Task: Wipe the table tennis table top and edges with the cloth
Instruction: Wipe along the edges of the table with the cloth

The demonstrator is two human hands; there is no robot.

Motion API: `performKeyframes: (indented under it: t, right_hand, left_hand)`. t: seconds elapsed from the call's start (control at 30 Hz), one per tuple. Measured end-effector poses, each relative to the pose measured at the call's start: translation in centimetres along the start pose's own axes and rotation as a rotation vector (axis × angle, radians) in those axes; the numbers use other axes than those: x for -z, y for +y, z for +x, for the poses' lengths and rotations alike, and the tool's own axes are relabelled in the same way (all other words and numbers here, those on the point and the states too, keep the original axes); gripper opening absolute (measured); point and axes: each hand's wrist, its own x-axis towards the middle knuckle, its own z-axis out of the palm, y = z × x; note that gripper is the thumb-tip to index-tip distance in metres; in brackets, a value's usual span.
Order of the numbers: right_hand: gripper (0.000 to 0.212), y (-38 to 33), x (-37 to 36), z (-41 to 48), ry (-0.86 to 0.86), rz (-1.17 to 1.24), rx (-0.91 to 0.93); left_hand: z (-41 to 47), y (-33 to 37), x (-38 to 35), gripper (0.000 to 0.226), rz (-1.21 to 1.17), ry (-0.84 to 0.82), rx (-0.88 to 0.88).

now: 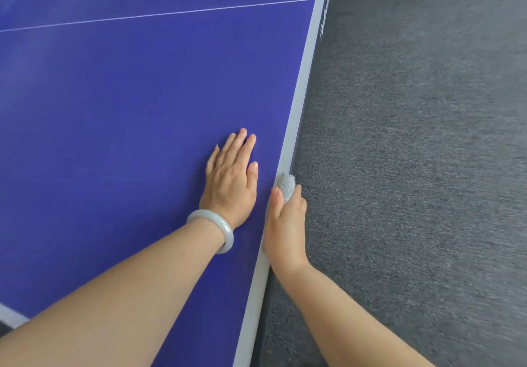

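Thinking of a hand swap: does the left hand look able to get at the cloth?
Probably yes: left hand lies flat on the table top, beside the right hand gripping the cloth at the edge; nothing between.

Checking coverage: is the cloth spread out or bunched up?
Bunched: a small wad of cloth in the right hand, at the table edge.

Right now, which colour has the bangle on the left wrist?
The bangle is pale greyish white, seen best in the head view.
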Motion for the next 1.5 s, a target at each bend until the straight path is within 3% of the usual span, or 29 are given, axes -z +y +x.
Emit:
performKeyframes:
  t: [0.2, 0.47, 0.73, 0.9, 1.0, 1.07, 1.2, 1.37, 1.5]
  right_hand:
    - [0.067, -5.7, 1.0, 11.3, 0.035, 0.221, -0.054]
    - [0.071, 1.2, 0.3, -1.7, -0.094, 0.124, -0.025]
    - [0.063, -6.6, 1.9, 14.3, -0.067, 0.087, -0.093]
    - [0.071, -2.1, 1.0, 4.6, -0.080, 0.232, -0.039]
    - [0.087, 0.9, 0.6, -2.6, -0.113, 0.249, -0.106]
    - [0.078, 1.4, 0.3, -3.1, -0.111, 0.226, -0.129]
    - [0.059, -1.1, 0.5, 2.7, -0.051, 0.214, -0.092]
    - [0.060, -5.8, 1.4, 13.1, -0.063, 0.266, -0.140]
    - [0.060, -5.7, 2.2, 14.1, -0.117, 0.302, -0.168]
  left_hand:
    - [0.0, -0.3, 0.0, 0.055, 0.000, -0.002, 0.000]
    - [0.1, 0.0, 0.2, 0.056, 0.008, -0.011, 0.004]
    - [0.0, 0.1, 0.1, 0.054, 0.019, -0.017, 0.018]
    - [0.0, 0.1, 0.1, 0.054, 0.021, -0.024, 0.027]
    - [0.0, 0.2, 0.2, 0.055, 0.019, -0.036, 0.036]
    - [-0.1, 0.4, 0.2, 0.057, 0.029, -0.046, 0.036]
    - [0.1, 0.7, 0.3, 0.060, 0.052, -0.050, 0.044]
    - [-0.1, 0.9, 0.4, 0.058, 0.103, -0.065, 0.031]
    - [-0.1, 0.9, 0.4, 0.058, 0.136, -0.070, 0.040]
